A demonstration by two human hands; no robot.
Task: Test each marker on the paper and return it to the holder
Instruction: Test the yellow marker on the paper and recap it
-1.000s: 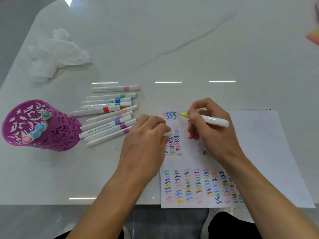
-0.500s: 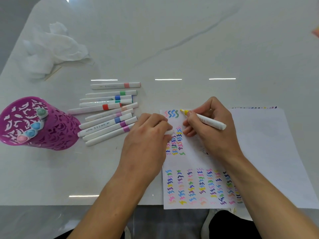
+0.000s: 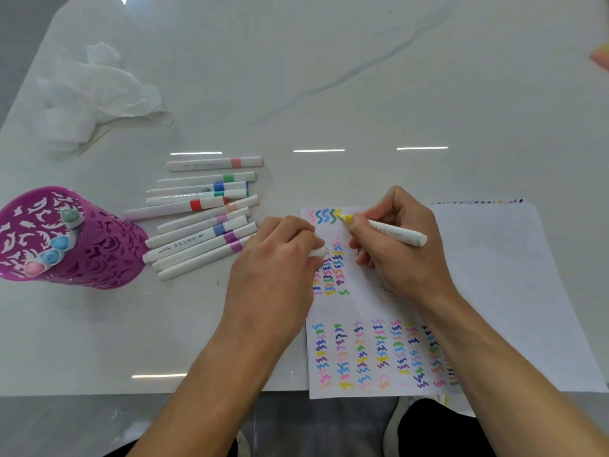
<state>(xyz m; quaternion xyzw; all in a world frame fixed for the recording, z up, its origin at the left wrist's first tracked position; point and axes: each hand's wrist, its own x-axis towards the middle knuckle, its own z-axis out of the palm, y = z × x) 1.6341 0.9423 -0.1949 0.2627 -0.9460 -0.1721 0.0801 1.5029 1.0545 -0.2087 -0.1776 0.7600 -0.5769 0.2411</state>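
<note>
Uncapped yellow marker (image 3: 392, 234) pinched in right hand (image 3: 398, 255), fingers curled round the front of the barrel, white back end sticking out to the right. Yellow tip down on the paper (image 3: 362, 308) near its top edge, just right of a short row of pink, blue and green squiggles. Left hand (image 3: 276, 275) knuckles-up at the paper's left edge, fingers curled round a white cap (image 3: 318, 251), only its end showing. Same sheet: block of small coloured zigzags mid-page, columns of them across the bottom. Partly under it to the right, a second white sheet (image 3: 501, 275), coloured marks just visible along its far edge. Left of the left hand, about ten capped white markers (image 3: 204, 222) lying flat side by side on the white table (image 3: 329, 77), coloured bands near the caps: pink, green, blue, teal, red, peach, purple. Further left, purple cut-out holder (image 3: 99, 245) near the table's left edge, four marker ends (image 3: 49, 257) showing at its mouth: green, two blue, pink. Far back left, crumpled white tissue (image 3: 95, 94). Orange-pink blur (image 3: 601, 56) at right edge of view, cannot tell what.
</note>
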